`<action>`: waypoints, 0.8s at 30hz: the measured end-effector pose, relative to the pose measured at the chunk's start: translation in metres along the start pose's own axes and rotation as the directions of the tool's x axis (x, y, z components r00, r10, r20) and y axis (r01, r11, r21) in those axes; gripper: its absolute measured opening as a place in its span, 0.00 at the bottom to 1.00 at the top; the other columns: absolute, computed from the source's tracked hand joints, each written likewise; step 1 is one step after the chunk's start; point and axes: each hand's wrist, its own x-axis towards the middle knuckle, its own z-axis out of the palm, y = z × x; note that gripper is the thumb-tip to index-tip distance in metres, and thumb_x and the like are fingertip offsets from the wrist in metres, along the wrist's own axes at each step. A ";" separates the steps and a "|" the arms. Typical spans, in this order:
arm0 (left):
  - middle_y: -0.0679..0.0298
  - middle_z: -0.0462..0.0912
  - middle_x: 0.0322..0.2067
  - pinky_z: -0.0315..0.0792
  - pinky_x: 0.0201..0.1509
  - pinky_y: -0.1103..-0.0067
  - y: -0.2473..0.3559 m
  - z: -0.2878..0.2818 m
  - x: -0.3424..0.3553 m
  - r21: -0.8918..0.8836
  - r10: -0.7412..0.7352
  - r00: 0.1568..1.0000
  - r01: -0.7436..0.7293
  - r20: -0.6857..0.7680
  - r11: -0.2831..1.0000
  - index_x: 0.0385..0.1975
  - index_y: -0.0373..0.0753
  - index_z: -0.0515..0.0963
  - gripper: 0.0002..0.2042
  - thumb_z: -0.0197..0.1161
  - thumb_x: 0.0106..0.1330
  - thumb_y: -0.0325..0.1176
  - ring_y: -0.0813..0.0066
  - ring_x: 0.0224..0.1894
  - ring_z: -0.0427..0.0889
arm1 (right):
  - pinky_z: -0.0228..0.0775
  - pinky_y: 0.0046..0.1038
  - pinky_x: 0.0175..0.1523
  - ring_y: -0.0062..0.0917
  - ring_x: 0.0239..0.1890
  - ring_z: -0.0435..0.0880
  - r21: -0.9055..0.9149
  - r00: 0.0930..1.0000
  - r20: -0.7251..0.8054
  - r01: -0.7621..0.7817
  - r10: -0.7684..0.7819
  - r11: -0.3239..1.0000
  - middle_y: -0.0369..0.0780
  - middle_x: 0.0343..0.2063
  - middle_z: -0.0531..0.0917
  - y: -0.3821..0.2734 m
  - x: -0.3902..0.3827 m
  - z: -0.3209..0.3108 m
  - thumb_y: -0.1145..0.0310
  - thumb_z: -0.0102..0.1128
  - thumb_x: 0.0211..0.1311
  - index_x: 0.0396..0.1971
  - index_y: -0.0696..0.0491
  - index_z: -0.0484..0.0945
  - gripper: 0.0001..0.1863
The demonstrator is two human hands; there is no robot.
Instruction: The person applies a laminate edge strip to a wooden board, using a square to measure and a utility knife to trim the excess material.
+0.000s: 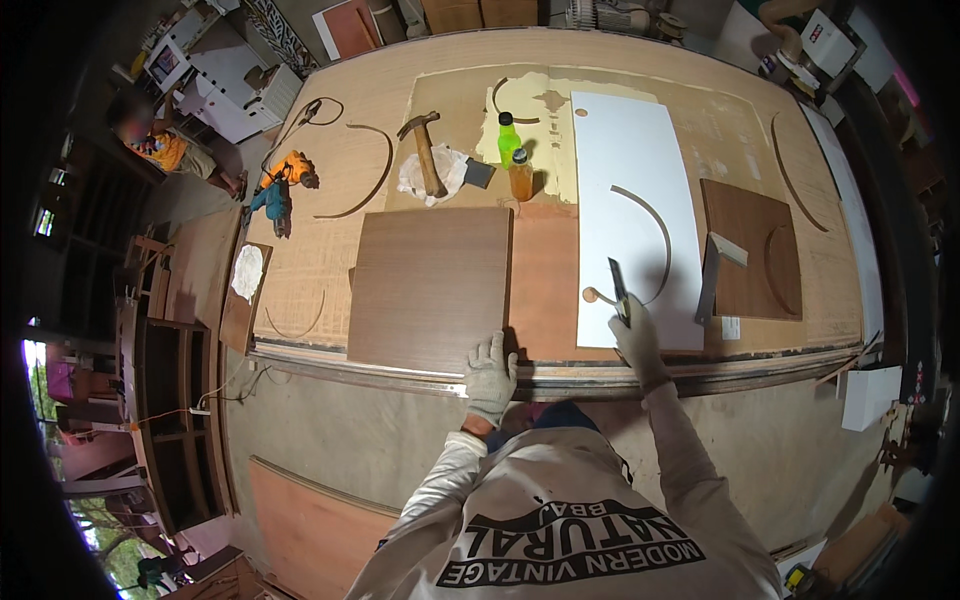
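My gloved left hand (491, 372) lies on the near right corner of a brown laminate board (429, 285), fingers stretched out. My gloved right hand (636, 337) grips a black utility knife (618, 280) above the near part of a white panel (633, 140), its tip pointing away from me. Beside the knife, a curved edging strip (664, 234) and a small round disc (591, 295) lie on the white panel. A smaller dark brown board (752, 260), with a grey metal blade-like piece (709, 282) along its left side, sits right of the panel.
On the large workbench (340, 90) are a hammer (430, 160) on white cloth, a green bottle (507, 145), an amber bottle (521, 178), two power drills (285, 180) and curved strips (385, 160). A co-worker (165, 145) stands at the far left. A plywood sheet (310, 520) lies lower left.
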 end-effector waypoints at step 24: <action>0.50 0.48 0.85 0.34 0.85 0.44 -0.043 0.040 -0.013 0.228 0.038 0.993 -0.063 0.112 0.972 0.83 0.39 0.53 0.44 0.61 0.73 0.53 0.48 0.86 0.43 | 0.70 0.47 0.72 0.51 0.67 0.74 -0.367 0.849 -0.413 0.175 -0.328 0.914 0.53 0.63 0.77 0.002 0.109 -0.016 0.71 0.62 0.71 0.70 0.61 0.71 0.29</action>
